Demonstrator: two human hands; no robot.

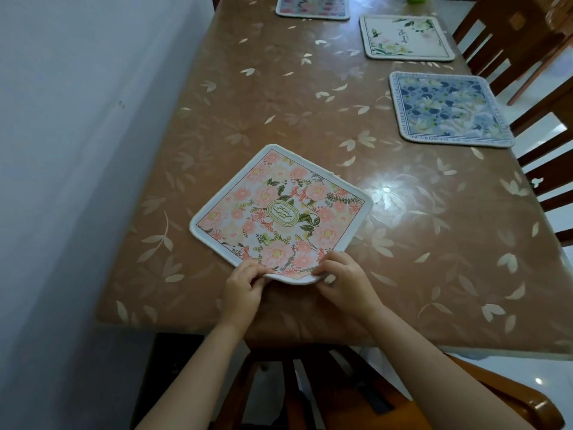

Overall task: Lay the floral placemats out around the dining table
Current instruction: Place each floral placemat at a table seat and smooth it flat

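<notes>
Placemat point(280, 214) with pink flowers is seen lying on the near end of the surface point(434, 243), turned cornerwise so that one corner points at the near edge; that corner is pinched from both sides, the left hand point(245, 282) closed on it with thumb above and fingers curled under, the right hand point(344, 279) closed likewise on the adjoining edge; the corner appears lifted slightly off the surface while the rest lies flat. Three other mats are already set: a blue one point(449, 108) and a cream one point(406, 37) along the right side facing the chairs point(508, 51), and a pink one point(313, 6) at the far end, partly cut off by the frame. Step in hand is judged to be squaring this mat to its seat; it should be rotated until one edge runs parallel with the near edge of the surface, centred before the chair point(356, 392) seen below. Turning is best done with the mat slid flat, not dragged by one raised corner, since the glossy covering may let it skid or fold; the setback from the edge should be matched to that of the blue mat; hands to be released only once the mat lies flat all over.
</notes>
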